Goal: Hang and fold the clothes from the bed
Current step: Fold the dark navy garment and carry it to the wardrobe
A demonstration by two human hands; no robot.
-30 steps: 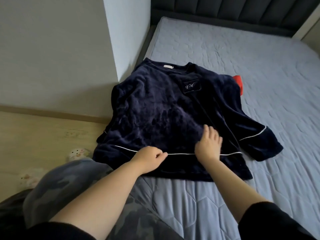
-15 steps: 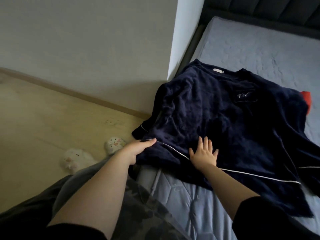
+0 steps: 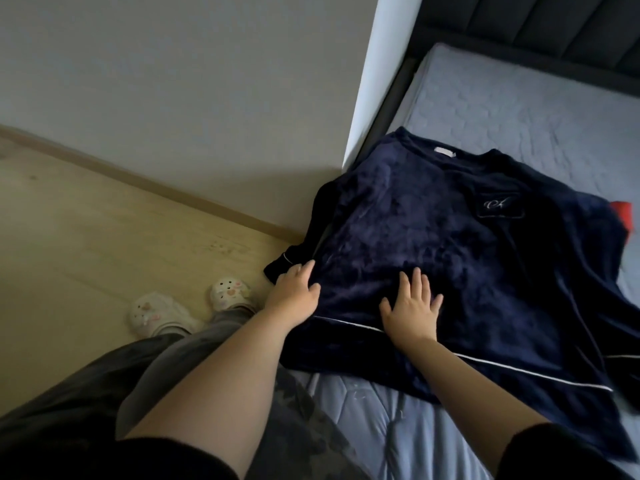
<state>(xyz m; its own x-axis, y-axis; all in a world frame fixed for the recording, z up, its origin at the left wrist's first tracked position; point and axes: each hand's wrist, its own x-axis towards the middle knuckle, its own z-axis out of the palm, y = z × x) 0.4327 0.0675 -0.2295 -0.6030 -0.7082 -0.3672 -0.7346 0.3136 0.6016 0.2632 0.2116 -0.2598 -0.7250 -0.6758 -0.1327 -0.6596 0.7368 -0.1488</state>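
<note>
Your right hand (image 3: 412,315) is lying flat with its fingers straight and spread, holding nothing and pressing the near part of the dark navy velvety long-sleeved top (image 3: 450,251), just beyond its white-piped hem (image 3: 349,323). Your left hand (image 3: 294,294) is reaching out with relaxed, extended fingers and resting on the top's left edge beside the sleeve cuff (image 3: 278,266), which is hanging off the bed's side. The top is lying spread, front up, with its plush pile rumpled, on the grey-blue quilted mattress (image 3: 519,109). A red item (image 3: 625,216) is peeking out at its far right. Bare mattress is stretching far and right, and pale wooden floor (image 3: 104,237) is lying to the left.
</note>
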